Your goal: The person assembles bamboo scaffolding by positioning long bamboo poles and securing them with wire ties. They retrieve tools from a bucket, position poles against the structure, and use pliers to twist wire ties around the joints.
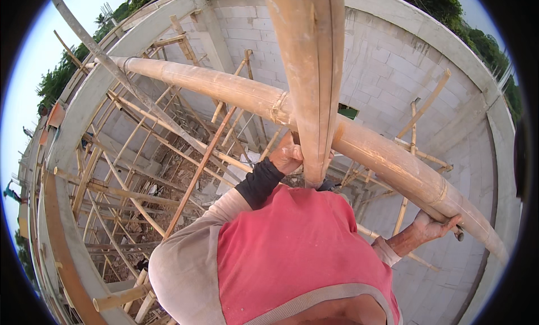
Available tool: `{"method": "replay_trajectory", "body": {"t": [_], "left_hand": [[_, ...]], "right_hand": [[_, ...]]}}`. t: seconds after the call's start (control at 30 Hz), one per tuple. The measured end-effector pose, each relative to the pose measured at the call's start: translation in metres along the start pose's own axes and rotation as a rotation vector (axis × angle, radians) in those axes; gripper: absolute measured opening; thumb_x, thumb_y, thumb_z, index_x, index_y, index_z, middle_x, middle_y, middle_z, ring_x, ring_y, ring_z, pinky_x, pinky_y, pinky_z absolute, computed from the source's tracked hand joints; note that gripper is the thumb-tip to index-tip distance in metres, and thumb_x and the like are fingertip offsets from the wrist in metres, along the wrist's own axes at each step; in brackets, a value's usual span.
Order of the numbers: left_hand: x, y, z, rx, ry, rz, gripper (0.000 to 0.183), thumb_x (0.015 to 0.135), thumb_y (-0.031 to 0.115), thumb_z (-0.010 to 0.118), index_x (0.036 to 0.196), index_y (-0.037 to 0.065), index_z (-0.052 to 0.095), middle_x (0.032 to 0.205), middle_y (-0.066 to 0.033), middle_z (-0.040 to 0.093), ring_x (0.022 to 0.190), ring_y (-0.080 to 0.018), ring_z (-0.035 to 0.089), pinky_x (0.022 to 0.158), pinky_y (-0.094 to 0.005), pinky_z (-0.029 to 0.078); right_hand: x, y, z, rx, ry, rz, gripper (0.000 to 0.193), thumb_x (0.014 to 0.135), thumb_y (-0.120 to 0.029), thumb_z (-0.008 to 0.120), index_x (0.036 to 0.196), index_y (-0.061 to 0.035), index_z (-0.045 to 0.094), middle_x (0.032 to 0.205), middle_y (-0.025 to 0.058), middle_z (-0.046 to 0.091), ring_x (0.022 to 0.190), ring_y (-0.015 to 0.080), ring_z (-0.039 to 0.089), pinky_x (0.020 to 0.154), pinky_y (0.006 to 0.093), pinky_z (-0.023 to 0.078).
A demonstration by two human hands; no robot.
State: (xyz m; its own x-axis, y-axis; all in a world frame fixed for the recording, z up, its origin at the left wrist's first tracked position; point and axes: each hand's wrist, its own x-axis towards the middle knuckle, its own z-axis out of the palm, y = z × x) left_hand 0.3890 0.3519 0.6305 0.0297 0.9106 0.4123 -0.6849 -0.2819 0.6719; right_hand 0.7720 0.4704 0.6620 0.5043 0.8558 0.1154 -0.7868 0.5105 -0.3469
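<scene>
A thick upright bamboo pole (pixel 307 61) rises in front of my chest, with a dark crack running along it. My left hand (pixel 287 155), below a dark cuff, is closed around its lower part; fingertips show on its far side. Behind it a long bamboo pole (pixel 208 83) slopes across from upper left to lower right. A binding (pixel 279 106) wraps this pole next to the crossing. My right hand (pixel 429 226) grips the sloping pole from beneath near its right end, its fingers partly hidden. Beside those fingers shows the end of a small dark rod (pixel 459 234), its kind unclear.
Bamboo scaffolding (pixel 135 184) fills the lower left, above rubble-strewn ground (pixel 174 167) far below. A pale block wall (pixel 387 66) with a concrete beam (pixel 410 16) on top encloses the back and right. A thin pole (pixel 120 72) slants at upper left.
</scene>
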Motion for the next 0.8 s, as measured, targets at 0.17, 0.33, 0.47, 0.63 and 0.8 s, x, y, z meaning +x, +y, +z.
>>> {"method": "replay_trajectory", "body": {"t": [0.17,0.33,0.47,0.63,0.8], "left_hand": [[0.005,-0.024,-0.005,0.033,0.205,0.022,0.095,0.07,0.029,0.089,0.145,0.005,0.036,0.11,-0.0024,0.064,0.078,-0.0059,0.056,0.06,-0.0197,0.042],[0.009,-0.01,0.013,0.082,0.214,0.046,0.093,0.068,0.035,0.09,0.141,0.005,0.04,0.104,0.0019,0.063,0.068,-0.0001,0.047,0.05,-0.0165,0.031],[0.011,-0.015,0.008,0.108,0.207,0.045,0.095,0.066,0.04,0.091,0.139,0.003,0.042,0.105,0.0019,0.062,0.068,0.0004,0.046,0.048,-0.0163,0.031],[0.011,-0.011,0.008,0.175,0.084,0.056,0.106,0.062,0.043,0.093,0.143,0.004,0.036,0.121,-0.0045,0.058,0.086,-0.0104,0.052,0.065,-0.0265,0.039],[0.014,-0.009,0.019,0.153,0.18,0.05,0.109,0.058,0.044,0.093,0.143,0.004,0.037,0.128,-0.0028,0.054,0.088,-0.0062,0.052,0.061,-0.0221,0.038]], "right_hand": [[0.003,-0.003,0.008,-0.022,-0.03,-0.037,0.078,0.086,-0.028,0.077,0.146,-0.0005,0.035,0.149,0.0185,0.039,0.139,0.0374,0.038,0.119,0.0562,0.031],[0.001,0.003,0.012,-0.046,-0.093,-0.027,0.081,0.083,-0.027,0.079,0.147,-0.0026,0.036,0.149,0.0191,0.039,0.139,0.039,0.038,0.119,0.0572,0.029],[0.005,0.002,0.008,-0.033,-0.111,-0.015,0.082,0.083,-0.029,0.08,0.146,-0.0024,0.036,0.148,0.0198,0.04,0.138,0.0393,0.039,0.118,0.0567,0.03],[0.005,0.0,0.007,-0.037,-0.118,-0.006,0.083,0.083,-0.031,0.08,0.146,-0.0004,0.035,0.146,0.0205,0.041,0.137,0.0393,0.04,0.118,0.0551,0.03],[0.008,-0.004,0.0,-0.054,-0.137,0.018,0.084,0.083,-0.032,0.08,0.146,0.0006,0.034,0.146,0.0209,0.041,0.137,0.0395,0.04,0.118,0.0545,0.031]]}}
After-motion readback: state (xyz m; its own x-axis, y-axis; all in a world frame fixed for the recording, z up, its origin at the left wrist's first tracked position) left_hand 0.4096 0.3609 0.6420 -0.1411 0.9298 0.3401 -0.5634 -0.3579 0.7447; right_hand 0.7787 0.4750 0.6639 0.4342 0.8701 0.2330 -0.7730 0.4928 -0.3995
